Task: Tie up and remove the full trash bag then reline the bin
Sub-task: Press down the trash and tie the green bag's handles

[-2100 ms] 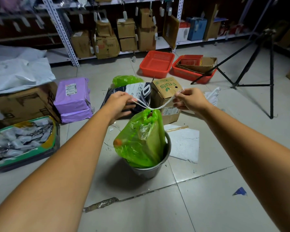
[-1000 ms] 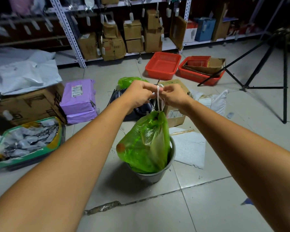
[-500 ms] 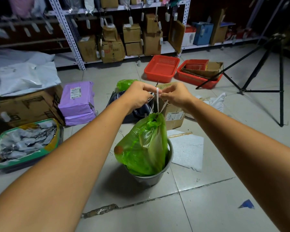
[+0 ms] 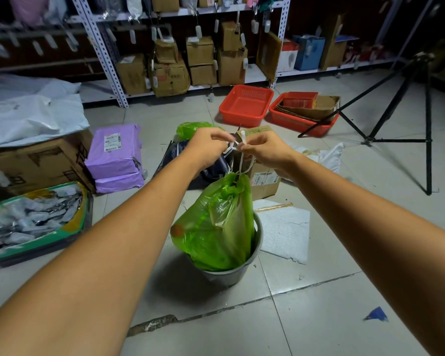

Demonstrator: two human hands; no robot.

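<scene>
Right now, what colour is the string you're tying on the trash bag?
White. The string stands out above the green bag in the head view.

storeroom clutter sitting around on a tiled floor [image 4: 319, 317]
purple parcels [image 4: 115, 155] are lying stacked at left, a red basket [image 4: 246, 104] is sitting beside another basket [image 4: 301, 123] holding cardboard, boxes [image 4: 170, 75] are filling the shelf behind, and a black tripod [image 4: 401, 104] is standing at right.

Glossy green plastic bag [image 4: 216, 227] (crinkled), matt grey bin [image 4: 231, 274], white drawstring [image 4: 242, 160]
</scene>
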